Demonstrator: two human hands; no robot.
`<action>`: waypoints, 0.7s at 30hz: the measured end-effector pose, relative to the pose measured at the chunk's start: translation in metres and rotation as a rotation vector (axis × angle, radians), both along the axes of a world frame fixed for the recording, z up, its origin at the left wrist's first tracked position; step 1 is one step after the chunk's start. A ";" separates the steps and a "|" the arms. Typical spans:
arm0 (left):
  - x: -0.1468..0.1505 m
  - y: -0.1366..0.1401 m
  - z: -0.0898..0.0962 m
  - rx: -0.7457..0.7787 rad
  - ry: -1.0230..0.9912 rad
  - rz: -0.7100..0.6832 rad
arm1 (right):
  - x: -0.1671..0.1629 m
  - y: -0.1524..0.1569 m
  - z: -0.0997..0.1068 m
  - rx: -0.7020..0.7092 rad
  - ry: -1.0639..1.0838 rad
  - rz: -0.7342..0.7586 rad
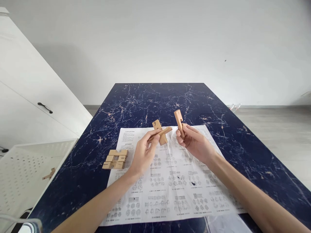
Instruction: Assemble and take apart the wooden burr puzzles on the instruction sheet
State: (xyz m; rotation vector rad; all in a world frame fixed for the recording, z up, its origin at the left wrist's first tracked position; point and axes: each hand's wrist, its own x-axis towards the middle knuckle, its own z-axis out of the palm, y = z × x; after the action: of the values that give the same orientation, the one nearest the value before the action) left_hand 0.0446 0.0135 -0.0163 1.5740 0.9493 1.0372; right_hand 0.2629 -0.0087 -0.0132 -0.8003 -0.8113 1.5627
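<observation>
My left hand (145, 150) pinches two wooden puzzle pieces (157, 124) that cross each other; the one pointing away bears a "3". In my right hand (195, 142) is a single notched wooden puzzle piece (178, 119), held upright between thumb and fingers, with a mark near its top. A gap separates the piece on the right from the crossed pair. Both hands are above a creased instruction sheet (160, 191) printed with small diagrams. Left of my left hand, several notched wooden pieces (115, 159) lie in a stack of rows at the sheet's left edge, some marked with numbers.
Under the sheet is a dark blue marbled table (155, 103). A white perforated basket (31, 161) stands at the left, with a small wooden cross (49, 174) in it. Beyond it is a white cabinet (31, 81). Clear plastic (227, 224) lies at the near edge.
</observation>
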 end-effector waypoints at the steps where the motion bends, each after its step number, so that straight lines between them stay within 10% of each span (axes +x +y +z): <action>1: 0.000 -0.001 0.001 0.004 -0.003 -0.003 | 0.000 0.000 -0.001 -0.007 -0.007 -0.004; 21: 0.002 -0.001 0.004 -0.069 -0.104 -0.042 | -0.010 -0.010 0.001 0.028 -0.062 0.139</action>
State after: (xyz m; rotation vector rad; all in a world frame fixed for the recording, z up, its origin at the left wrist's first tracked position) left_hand 0.0466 0.0127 -0.0126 1.4633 0.8686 1.0359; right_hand 0.2532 -0.0186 -0.0117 -0.7892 -0.9494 1.6522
